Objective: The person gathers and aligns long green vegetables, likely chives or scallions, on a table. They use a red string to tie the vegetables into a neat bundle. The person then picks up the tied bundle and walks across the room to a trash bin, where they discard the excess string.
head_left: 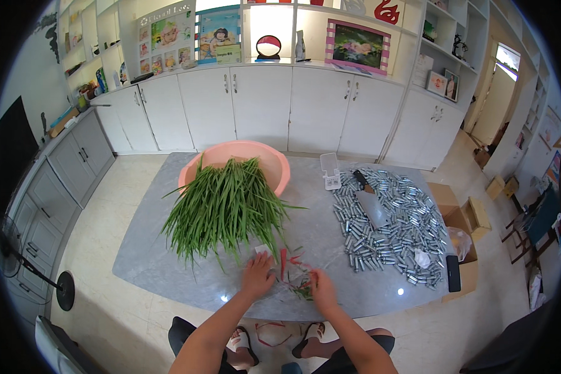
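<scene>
A large bunch of long green leaves, likely garlic chives (231, 205), leans over the rim of a pink plastic basin (280, 163) onto the grey table (177, 280). Below the leaf tips my left hand (258, 276) lies flat on the tabletop, its fingertips at a small white piece (262, 249), perhaps paper. My right hand (323, 291) has curled fingers beside loose green leaf scraps (302, 291) and a thin red strip (284, 262). Whether its fingertips grip any of these is too small to tell.
Many metal bolts (402, 224) cover the table's right side, with a cleaver (373, 209) and a crumpled white tissue (421, 258) on them. A clear stand (330, 171) and a phone (453, 273) sit alongside. Cardboard boxes (463, 224) stand at right; a floor fan (65, 291) at left.
</scene>
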The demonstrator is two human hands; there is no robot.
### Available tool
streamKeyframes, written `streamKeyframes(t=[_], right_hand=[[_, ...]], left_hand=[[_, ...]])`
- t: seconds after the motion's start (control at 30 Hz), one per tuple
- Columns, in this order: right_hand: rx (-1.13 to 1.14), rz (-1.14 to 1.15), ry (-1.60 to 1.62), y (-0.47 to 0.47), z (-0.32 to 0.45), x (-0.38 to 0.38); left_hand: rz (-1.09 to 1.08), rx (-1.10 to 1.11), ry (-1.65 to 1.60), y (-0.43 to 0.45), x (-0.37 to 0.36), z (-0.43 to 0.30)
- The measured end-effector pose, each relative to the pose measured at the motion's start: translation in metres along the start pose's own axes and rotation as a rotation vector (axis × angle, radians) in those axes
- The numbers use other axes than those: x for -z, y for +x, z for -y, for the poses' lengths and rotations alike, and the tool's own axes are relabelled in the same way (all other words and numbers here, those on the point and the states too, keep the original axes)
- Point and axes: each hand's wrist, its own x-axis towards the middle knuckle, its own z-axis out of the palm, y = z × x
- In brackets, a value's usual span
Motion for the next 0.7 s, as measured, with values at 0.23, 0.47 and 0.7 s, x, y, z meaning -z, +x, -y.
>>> streamKeyframes(t=[0.23, 0.47, 0.7], right_hand=[[-0.308, -0.228, 0.289, 0.005, -0.022, -0.002], [0.06, 0.215, -0.051, 0.003, 0.019, 0.023], [-0.141, 0.272, 0.375, 0.006, 0.051, 0.047]], left_hand=[[-0.104, -0.076, -0.237, -0.017, 0.017, -0.075], [-0.292, -0.476, -0.295, -0.003, 0.073, -0.137], [-0.151, 0.103, -0.831, -0.004, 0.035, -0.11]])
